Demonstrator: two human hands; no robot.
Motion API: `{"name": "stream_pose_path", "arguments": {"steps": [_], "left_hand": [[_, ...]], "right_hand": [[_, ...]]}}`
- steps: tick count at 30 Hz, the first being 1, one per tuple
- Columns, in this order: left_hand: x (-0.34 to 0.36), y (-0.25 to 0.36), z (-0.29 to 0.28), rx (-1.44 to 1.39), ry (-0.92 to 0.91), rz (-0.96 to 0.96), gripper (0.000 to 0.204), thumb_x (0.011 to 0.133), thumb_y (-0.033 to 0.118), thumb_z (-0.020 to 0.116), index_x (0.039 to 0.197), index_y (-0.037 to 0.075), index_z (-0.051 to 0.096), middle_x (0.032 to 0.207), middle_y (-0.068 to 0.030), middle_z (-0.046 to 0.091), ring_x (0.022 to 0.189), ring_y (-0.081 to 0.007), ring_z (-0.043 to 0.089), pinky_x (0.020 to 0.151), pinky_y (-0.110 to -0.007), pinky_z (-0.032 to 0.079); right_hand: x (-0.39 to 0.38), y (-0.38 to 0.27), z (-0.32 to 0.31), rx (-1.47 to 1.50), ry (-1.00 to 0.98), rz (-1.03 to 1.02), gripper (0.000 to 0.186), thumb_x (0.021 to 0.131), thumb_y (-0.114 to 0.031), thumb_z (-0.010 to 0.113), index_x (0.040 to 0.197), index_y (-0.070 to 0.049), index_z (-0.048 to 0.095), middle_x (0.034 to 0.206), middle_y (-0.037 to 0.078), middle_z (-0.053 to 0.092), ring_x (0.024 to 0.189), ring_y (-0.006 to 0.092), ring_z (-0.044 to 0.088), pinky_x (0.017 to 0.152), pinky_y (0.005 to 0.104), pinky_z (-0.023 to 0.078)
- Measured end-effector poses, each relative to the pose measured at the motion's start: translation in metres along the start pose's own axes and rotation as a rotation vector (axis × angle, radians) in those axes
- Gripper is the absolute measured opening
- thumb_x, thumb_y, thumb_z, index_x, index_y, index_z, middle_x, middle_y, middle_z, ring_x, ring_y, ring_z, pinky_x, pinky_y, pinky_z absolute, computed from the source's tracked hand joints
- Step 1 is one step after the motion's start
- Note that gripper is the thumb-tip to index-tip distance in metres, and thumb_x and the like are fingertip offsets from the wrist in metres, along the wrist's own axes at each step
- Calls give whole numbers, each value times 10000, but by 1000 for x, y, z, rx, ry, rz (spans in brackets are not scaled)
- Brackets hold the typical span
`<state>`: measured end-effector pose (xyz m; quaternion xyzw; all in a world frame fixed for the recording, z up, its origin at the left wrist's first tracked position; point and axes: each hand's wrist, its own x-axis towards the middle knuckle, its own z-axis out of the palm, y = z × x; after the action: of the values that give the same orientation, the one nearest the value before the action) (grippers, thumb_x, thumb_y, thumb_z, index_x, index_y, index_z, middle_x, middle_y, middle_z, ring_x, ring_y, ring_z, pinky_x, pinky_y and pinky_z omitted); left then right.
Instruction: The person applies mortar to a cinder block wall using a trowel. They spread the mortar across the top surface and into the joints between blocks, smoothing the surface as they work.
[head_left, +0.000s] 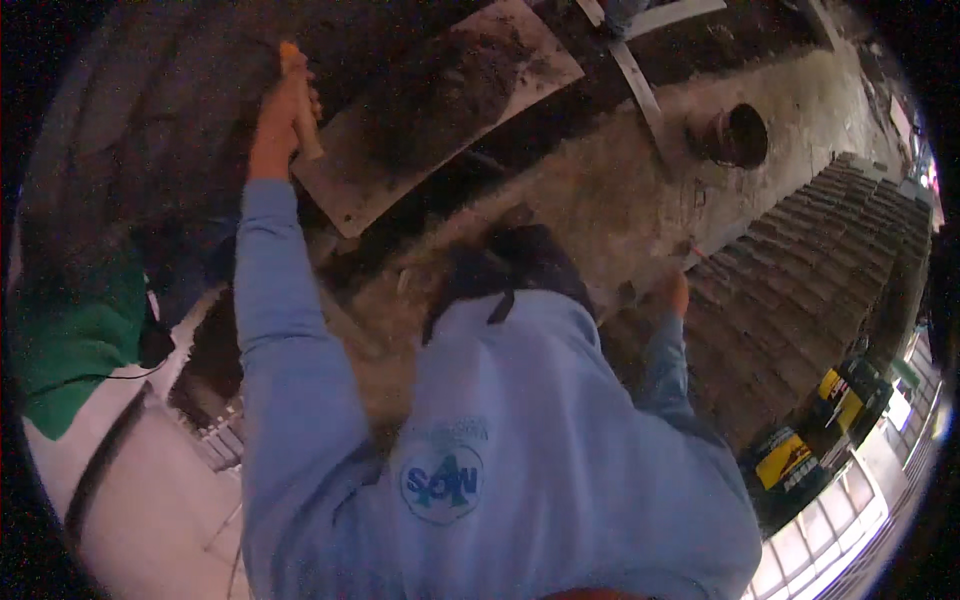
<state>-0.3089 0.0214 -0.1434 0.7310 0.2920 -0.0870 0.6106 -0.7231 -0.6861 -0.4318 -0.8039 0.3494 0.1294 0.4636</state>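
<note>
My left hand [286,105] is stretched far forward at the upper left, its fingers wrapped round a yellowish, wood-coloured stick or handle [309,140]. Whether a tool head is attached to it cannot be made out in the dark. Just right of that hand lies a pale flat board [545,85] with a dark, crumbly heap [465,75] on it. My right hand [679,294] hangs low at the right, close to rows of stacked bricks or tiles [800,270]. Its fingers are blurred and mostly lost against the grey ground, so any held thing is unclear.
A dark bucket [738,136] stands on the rough floor at the upper right. Black bags with yellow patches [785,462] sit beyond the stack at the lower right. Someone in green clothing [85,340] is close on the left. Pale strips [640,95] lie near the top.
</note>
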Motion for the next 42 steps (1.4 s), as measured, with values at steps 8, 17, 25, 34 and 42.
{"name": "stream_pose_path", "arguments": {"steps": [8, 17, 25, 34, 42], "left_hand": [[-50, -317, 144, -64, 99, -692, 710, 866, 776, 434, 958, 92, 599, 697, 6, 506, 571, -111, 472, 507, -291, 361], [-24, -644, 262, 222, 157, -968, 925, 864, 836, 291, 1090, 24, 672, 613, -40, 488, 565, -173, 492, 493, -386, 356], [164, -641, 347, -47, 240, -714, 791, 873, 805, 366, 810, 41, 561, 609, -47, 489, 491, -156, 468, 479, -326, 413], [125, -608, 309, -1, 220, -670, 820, 817, 844, 421, 824, 36, 559, 582, -62, 503, 488, -167, 513, 471, -336, 424], [60, -418, 210, 276, 46, -596, 868, 810, 871, 371, 890, 47, 631, 522, -45, 498, 469, -166, 503, 484, -337, 402]], "right_hand": [[30, -178, 71, 198, -531, 55, 434, 992, -199, 524, 1403, -70, 471, 1359, 94, 562, 1238, 243, 549, 983, 370, 464], [168, -93, 278, 2, -887, 256, 459, 952, -159, 591, 1396, -90, 495, 1415, 99, 522, 1288, 225, 506, 1037, 365, 429], [188, -56, 284, 5, -1057, 291, 507, 928, -30, 515, 1428, -96, 461, 1412, 86, 522, 1308, 220, 481, 1037, 346, 423], [179, -44, 285, 176, -912, 391, 473, 943, -110, 520, 1410, -68, 461, 1376, 93, 554, 1230, 227, 557, 1004, 355, 456], [141, -120, 284, 555, -651, 270, 478, 936, -274, 578, 1364, -78, 497, 1333, 115, 577, 1157, 245, 604, 950, 385, 493]]}}
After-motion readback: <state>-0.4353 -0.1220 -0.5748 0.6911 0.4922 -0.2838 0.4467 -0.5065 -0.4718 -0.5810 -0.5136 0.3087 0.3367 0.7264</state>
